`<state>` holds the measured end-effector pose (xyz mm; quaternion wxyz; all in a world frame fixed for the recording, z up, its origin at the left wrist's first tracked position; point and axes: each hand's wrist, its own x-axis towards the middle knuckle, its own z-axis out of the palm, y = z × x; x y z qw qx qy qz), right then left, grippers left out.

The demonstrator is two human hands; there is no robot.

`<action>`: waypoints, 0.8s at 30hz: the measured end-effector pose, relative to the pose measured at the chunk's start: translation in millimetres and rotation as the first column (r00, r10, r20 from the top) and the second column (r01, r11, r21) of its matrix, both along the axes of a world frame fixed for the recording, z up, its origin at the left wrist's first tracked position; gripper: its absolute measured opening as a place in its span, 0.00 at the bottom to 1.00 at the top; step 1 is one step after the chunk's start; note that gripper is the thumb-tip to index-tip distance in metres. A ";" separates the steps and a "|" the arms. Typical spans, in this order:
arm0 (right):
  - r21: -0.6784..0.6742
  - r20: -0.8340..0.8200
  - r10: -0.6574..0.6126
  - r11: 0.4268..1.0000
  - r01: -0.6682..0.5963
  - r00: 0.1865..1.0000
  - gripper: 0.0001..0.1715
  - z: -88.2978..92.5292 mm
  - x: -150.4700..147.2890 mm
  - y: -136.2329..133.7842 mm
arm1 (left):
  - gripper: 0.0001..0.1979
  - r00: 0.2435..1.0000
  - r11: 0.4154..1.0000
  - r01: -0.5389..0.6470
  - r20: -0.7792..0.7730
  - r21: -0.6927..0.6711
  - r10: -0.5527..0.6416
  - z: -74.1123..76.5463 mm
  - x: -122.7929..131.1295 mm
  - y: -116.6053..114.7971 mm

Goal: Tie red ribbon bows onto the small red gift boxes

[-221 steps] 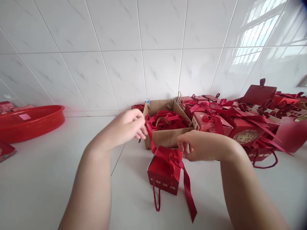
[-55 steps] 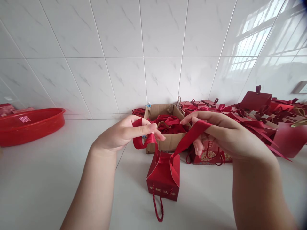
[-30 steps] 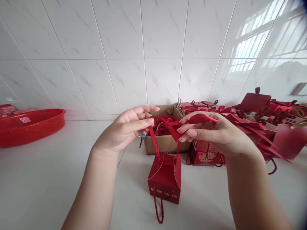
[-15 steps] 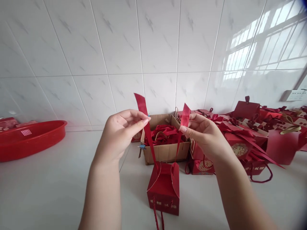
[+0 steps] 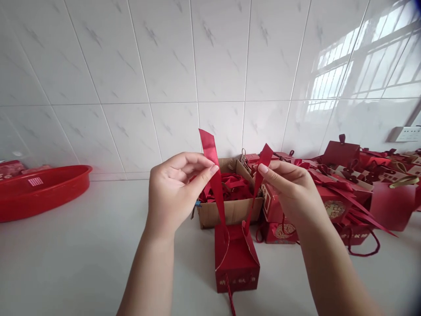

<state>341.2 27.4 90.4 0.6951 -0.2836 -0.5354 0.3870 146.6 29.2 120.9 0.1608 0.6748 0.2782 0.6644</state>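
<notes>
A small red gift box [image 5: 237, 261] with a red cord handle stands on the white floor in front of me. A red ribbon [image 5: 215, 175] passes through its top flaps, and both ends rise upward. My left hand [image 5: 176, 191] pinches the left end between thumb and forefinger. The right end of the ribbon [image 5: 259, 180] is pinched by my right hand [image 5: 289, 191]. Both ends are held taut above the box.
An open cardboard box [image 5: 230, 210] full of red ribbons sits just behind. To the right lies a heap of finished red gift boxes [image 5: 342, 188] with bows. A red plastic basin [image 5: 42, 188] rests at the left by the tiled wall.
A finished bowed box was replaced by a new one. I crossed the ribbon ends, then drew them up and apart; now they stand taut, and box and hands sit slightly further right.
</notes>
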 end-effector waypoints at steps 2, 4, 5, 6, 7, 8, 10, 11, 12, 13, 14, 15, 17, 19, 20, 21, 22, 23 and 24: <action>0.009 -0.006 -0.010 1.000 0.010 1.000 0.04 0.2 1.8 0.5 | 0.03 1.000 1.000 -0.014 -0.015 -0.006 0.014 -1.2 1.1 1.2; 0.015 -0.013 -0.023 1.000 0.023 1.000 0.04 0.5 3.9 0.9 | 0.04 0.998 0.999 -0.007 -0.056 -0.034 0.005 -2.6 0.6 2.8; 0.019 -0.018 -0.032 0.999 0.033 0.999 0.05 0.7 4.9 0.9 | 0.05 0.996 0.999 0.003 -0.089 -0.053 -0.008 -3.2 0.0 3.6; 0.024 -0.023 -0.043 0.999 0.044 0.999 0.05 1.1 6.0 0.7 | 0.05 0.992 0.997 0.016 -0.125 -0.071 -0.025 -3.7 -0.7 4.2; 0.027 -0.026 -0.055 0.998 0.056 0.998 0.05 1.5 7.1 0.4 | 0.06 0.985 0.996 0.030 -0.165 -0.087 -0.044 -4.0 -1.4 4.6; 0.027 -0.027 -0.068 0.997 0.069 0.997 0.05 1.9 8.3 -0.1 | 0.06 0.977 0.994 0.042 -0.206 -0.099 -0.062 -4.2 -1.9 4.9; 0.025 -0.022 -0.092 0.995 0.092 0.996 0.06 2.9 10.7 -1.5 | 0.05 0.956 0.992 0.062 -0.278 -0.106 -0.089 -4.3 -2.1 4.7; 0.023 -0.019 -0.102 0.994 0.102 0.995 0.06 3.4 12.0 -2.4 | 0.05 0.947 0.992 0.069 -0.306 -0.102 -0.097 -4.3 -1.7 4.5; 0.025 -0.021 -0.111 0.993 0.112 0.994 0.06 3.8 13.2 -3.2 | 0.04 0.940 0.993 0.075 -0.324 -0.095 -0.102 -4.3 -1.1 4.1; 0.032 -0.026 -0.119 0.992 0.120 0.993 0.06 4.1 14.4 -3.9 | 0.04 0.938 0.993 0.082 -0.329 -0.086 -0.106 -4.3 -0.2 3.7; 0.045 -0.032 -0.124 0.991 0.126 0.992 0.05 4.4 15.4 -4.6 | 0.04 0.942 0.993 0.088 -0.319 -0.072 -0.107 -4.4 0.7 3.3; 0.060 -0.038 -0.127 0.990 0.129 0.991 0.05 4.6 16.2 -5.0 | 0.05 0.950 0.994 0.092 -0.296 -0.053 -0.103 -4.5 1.5 2.9; 0.094 -0.045 -0.134 0.986 0.138 0.990 0.04 4.7 17.2 -5.3 | 0.05 0.971 0.997 0.082 -0.224 -0.004 -0.081 -4.6 2.5 2.2; 0.119 -0.047 -0.152 0.980 0.157 0.987 0.04 4.6 17.5 -5.0 | 0.05 0.987 0.997 0.065 -0.149 0.037 -0.059 -4.7 2.6 1.8; 0.128 -0.048 -0.165 0.977 0.170 0.985 0.04 4.4 17.3 -4.6 | 0.06 0.991 0.997 0.060 -0.123 0.042 -0.054 -4.7 2.6 1.7; 0.134 -0.047 -0.177 0.974 0.182 0.983 0.04 4.2 17.2 -4.3 | 0.06 0.993 0.998 0.058 -0.107 0.038 -0.054 -4.7 2.6 1.8; 0.134 -0.046 -0.187 0.972 0.191 0.981 0.04 4.0 16.9 -4.0 | 0.06 0.993 0.998 0.061 -0.100 0.028 -0.058 -4.7 2.6 2.0; 0.128 -0.042 -0.191 0.973 0.195 0.981 0.04 3.8 16.7 -3.8 | 0.07 0.993 0.998 0.065 -0.097 0.021 -0.063 -4.6 2.9 2.3; 0.118 -0.038 -0.190 0.974 0.194 0.981 0.05 3.7 16.5 -3.8 | 0.07 0.993 0.997 0.070 -0.096 0.023 -0.068 -4.5 3.2 2.6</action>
